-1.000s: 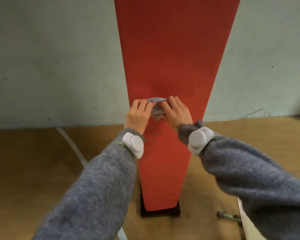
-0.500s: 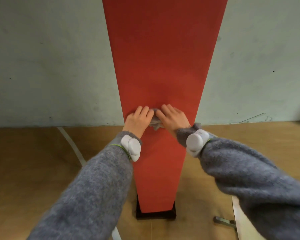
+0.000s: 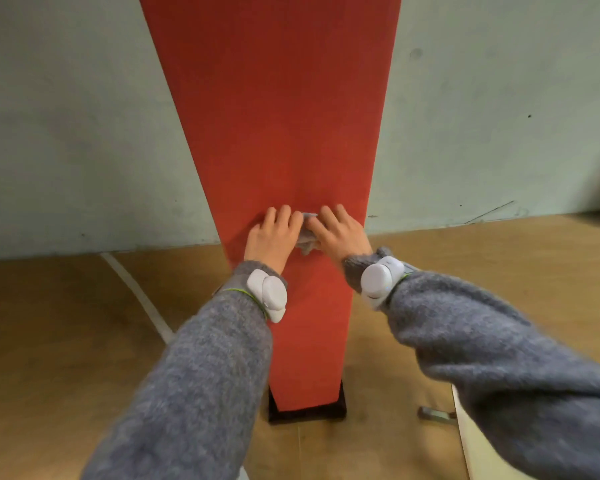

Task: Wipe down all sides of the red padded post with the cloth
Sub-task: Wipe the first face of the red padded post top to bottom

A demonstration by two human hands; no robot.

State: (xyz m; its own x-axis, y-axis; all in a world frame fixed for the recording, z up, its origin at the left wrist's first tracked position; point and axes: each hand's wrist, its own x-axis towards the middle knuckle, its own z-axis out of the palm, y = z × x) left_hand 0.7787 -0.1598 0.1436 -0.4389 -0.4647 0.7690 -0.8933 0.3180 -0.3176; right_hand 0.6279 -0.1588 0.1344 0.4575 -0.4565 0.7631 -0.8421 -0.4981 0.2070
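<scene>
Both hands lie flat on the front face of the red padded post (image 3: 274,133), fingers straight: left hand (image 3: 272,237) and right hand (image 3: 340,235) side by side, pressing the small grey cloth (image 3: 306,241) bunched between and under their fingers. The left hand sits near the post's left edge, the right hand close to its right edge. Wooden floor (image 3: 66,341) lies open either side of the black base (image 3: 305,412), a pale wall (image 3: 77,133) stands behind, and a small metal piece (image 3: 433,414) lies to the right.
</scene>
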